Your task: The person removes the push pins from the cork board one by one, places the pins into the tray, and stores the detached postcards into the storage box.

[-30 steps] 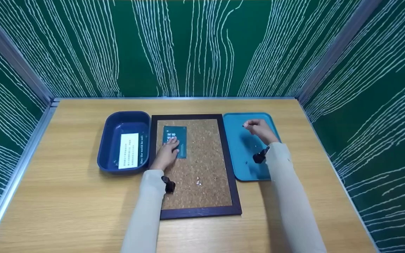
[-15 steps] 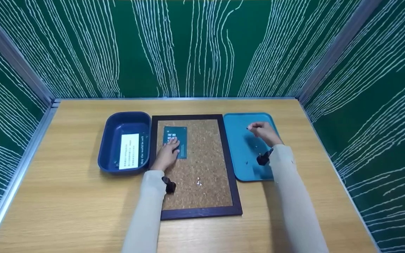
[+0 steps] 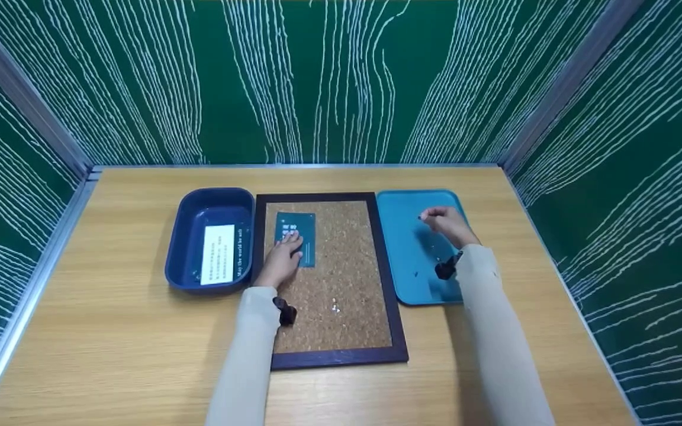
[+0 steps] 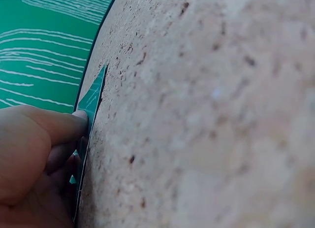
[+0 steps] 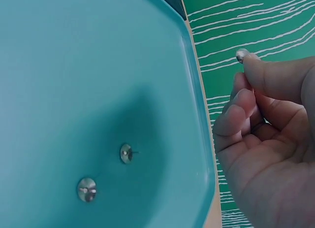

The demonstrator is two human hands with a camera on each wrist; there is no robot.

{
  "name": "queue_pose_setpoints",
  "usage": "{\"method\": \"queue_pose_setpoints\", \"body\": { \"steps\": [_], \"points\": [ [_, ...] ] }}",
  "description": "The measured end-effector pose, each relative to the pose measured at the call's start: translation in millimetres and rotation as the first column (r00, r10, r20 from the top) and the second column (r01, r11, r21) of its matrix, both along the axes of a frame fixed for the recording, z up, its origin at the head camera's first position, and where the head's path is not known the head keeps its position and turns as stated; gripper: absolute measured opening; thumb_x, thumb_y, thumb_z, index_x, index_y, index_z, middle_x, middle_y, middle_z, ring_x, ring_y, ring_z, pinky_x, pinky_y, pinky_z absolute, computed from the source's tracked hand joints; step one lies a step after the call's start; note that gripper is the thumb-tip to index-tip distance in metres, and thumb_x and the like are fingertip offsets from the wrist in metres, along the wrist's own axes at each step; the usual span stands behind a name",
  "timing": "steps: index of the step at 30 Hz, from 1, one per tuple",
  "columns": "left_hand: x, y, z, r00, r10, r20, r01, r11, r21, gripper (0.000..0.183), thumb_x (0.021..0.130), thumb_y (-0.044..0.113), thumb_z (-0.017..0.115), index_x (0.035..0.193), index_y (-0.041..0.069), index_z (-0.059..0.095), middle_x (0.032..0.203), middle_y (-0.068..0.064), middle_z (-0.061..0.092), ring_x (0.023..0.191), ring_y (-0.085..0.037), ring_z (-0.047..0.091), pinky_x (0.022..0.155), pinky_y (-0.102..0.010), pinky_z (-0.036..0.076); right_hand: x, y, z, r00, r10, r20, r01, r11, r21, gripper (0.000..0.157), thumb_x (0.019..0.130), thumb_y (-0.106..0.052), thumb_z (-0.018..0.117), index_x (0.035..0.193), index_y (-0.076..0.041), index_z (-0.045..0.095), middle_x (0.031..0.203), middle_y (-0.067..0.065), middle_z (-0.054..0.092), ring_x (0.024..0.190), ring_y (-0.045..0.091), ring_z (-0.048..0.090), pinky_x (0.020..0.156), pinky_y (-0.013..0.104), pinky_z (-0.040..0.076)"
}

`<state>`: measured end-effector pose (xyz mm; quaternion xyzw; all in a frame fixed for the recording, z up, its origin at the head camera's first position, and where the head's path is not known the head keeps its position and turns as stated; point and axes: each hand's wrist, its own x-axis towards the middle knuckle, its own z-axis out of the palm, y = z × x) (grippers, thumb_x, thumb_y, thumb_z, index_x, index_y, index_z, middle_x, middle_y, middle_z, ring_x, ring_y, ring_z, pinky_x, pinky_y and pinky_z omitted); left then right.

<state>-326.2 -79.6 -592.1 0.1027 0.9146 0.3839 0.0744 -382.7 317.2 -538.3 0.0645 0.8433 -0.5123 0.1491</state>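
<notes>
In the head view my left hand (image 3: 282, 257) rests on a teal printed card (image 3: 307, 236), holding it flat against the corkboard (image 3: 347, 266). The left wrist view shows the thumb (image 4: 64, 124) pressing near the edge of the card (image 4: 94, 97). Over the blue tray (image 3: 397, 260), my right hand (image 3: 447, 225) pinches a thumbtack between thumb and fingertips. That silvery thumbtack (image 5: 241, 55) shows clearly in the right wrist view. Below it, two more thumbtacks, one (image 5: 126, 153) nearer the hand and another (image 5: 87, 189), lie on the tray.
Left of the corkboard stands a dark blue bin (image 3: 178, 242) with a white-and-teal card (image 3: 218, 254) inside. Small shiny bits (image 3: 335, 306) lie on the lower corkboard. Green walls with white lines enclose the wooden table (image 3: 140, 355) at the back and sides.
My right hand has shifted slightly right and toward me over the tray, still pinching the thumbtack. The left hand stays in place on the card.
</notes>
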Motion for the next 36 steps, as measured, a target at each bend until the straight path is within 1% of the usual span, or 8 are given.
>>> {"method": "queue_pose_setpoints", "body": {
  "steps": [4, 9, 14, 18, 23, 26, 29, 36],
  "points": [
    [-0.3, 0.6, -0.7, 1.0, 0.009, 0.012, -0.009, 1.0, 0.002, 0.043, 0.1, 0.011, 0.048, 0.142, 0.001, 0.043, 0.155, -0.011, 0.031, 0.147, -0.028, 0.021, 0.123, -0.041, 0.013, -0.1, 2.4, -0.6, 1.0, -0.004, 0.013, 0.004, 1.0, 0.002, 0.028, 0.099, -0.026, 0.052, 0.114, -0.003, 0.057, 0.113, 0.018, 0.05, 0.099, 0.031, 0.047, 0.094, 0.043, 0.041],
    [-1.0, 1.1, -1.9, 1.0, 0.011, 0.016, -0.011, 1.0, 0.006, 0.044, 0.1, 0.012, 0.048, 0.142, 0.001, 0.043, 0.155, -0.01, 0.03, 0.147, -0.027, 0.02, 0.123, -0.041, 0.013, 2.5, 3.1, 2.3, 0.999, -0.017, 0.035, 0.018, 1.0, -0.015, 0.026, 0.099, -0.024, 0.051, 0.115, -0.005, 0.057, 0.114, 0.014, 0.05, 0.105, 0.033, 0.046, 0.099, 0.045, 0.039],
    [-0.6, 0.8, -2.0, 0.999, 0.011, 0.031, -0.011, 1.0, 0.011, 0.044, 0.101, 0.013, 0.047, 0.143, 0.002, 0.042, 0.156, -0.008, 0.029, 0.148, -0.026, 0.019, 0.123, -0.04, 0.012, 9.0, -2.0, 14.2, 0.999, -0.014, 0.039, 0.015, 0.999, -0.049, 0.026, 0.099, -0.018, 0.049, 0.116, 0.0, 0.056, 0.11, 0.014, 0.049, 0.104, 0.036, 0.045, 0.099, 0.047, 0.037],
    [0.3, 0.2, -0.7, 1.0, -0.002, 0.014, 0.001, 1.0, 0.01, 0.044, 0.1, 0.011, 0.048, 0.143, 0.001, 0.042, 0.155, -0.011, 0.031, 0.147, -0.028, 0.021, 0.123, -0.042, 0.012, 13.4, -5.7, 20.8, 1.0, -0.006, 0.019, 0.007, 0.997, -0.076, 0.027, 0.099, -0.015, 0.05, 0.116, 0.006, 0.055, 0.104, 0.013, 0.05, 0.099, 0.035, 0.045, 0.095, 0.047, 0.039],
    [0.7, 0.2, 0.1, 1.0, -0.01, -0.001, 0.01, 1.0, -0.003, 0.044, 0.099, 0.01, 0.049, 0.142, -0.001, 0.043, 0.155, -0.013, 0.032, 0.147, -0.03, 0.022, 0.123, -0.044, 0.013, 8.4, 0.7, 8.5, 1.0, 0.0, 0.0, 0.0, 0.998, -0.058, 0.025, 0.099, -0.02, 0.052, 0.113, 0.001, 0.057, 0.099, 0.004, 0.051, 0.095, 0.028, 0.046, 0.091, 0.041, 0.041],
    [0.5, 0.3, 0.1, 1.0, -0.009, 0.001, 0.009, 1.0, -0.007, 0.044, 0.099, 0.01, 0.048, 0.142, -0.001, 0.043, 0.155, -0.013, 0.031, 0.147, -0.029, 0.022, 0.123, -0.044, 0.013, 4.0, 5.0, -0.9, 1.0, 0.001, -0.014, -0.002, 0.999, -0.049, 0.027, 0.099, -0.021, 0.052, 0.113, 0.001, 0.057, 0.1, 0.006, 0.05, 0.098, 0.031, 0.047, 0.091, 0.04, 0.042],
    [0.1, 0.3, 0.4, 1.0, -0.005, 0.014, 0.005, 1.0, -0.002, 0.044, 0.1, 0.011, 0.048, 0.143, 0.0, 0.042, 0.156, -0.012, 0.031, 0.147, -0.028, 0.021, 0.123, -0.043, 0.012, 3.1, 6.4, -3.5, 1.0, 0.012, -0.023, -0.013, 0.999, -0.05, 0.031, 0.099, -0.022, 0.051, 0.116, 0.003, 0.056, 0.1, 0.007, 0.05, 0.098, 0.033, 0.046, 0.09, 0.04, 0.042],
    [-0.1, 0.2, 0.6, 0.999, -0.002, 0.042, 0.002, 1.0, 0.009, 0.045, 0.101, 0.012, 0.047, 0.144, 0.002, 0.041, 0.157, -0.01, 0.029, 0.148, -0.027, 0.018, 0.123, -0.041, 0.011, 15.9, -4.7, 20.1, 1.0, 0.013, 0.015, -0.012, 0.998, -0.062, 0.035, 0.1, -0.017, 0.048, 0.123, 0.009, 0.051, 0.099, 0.008, 0.049, 0.098, 0.032, 0.046, 0.094, 0.044, 0.04]
  ]
}}
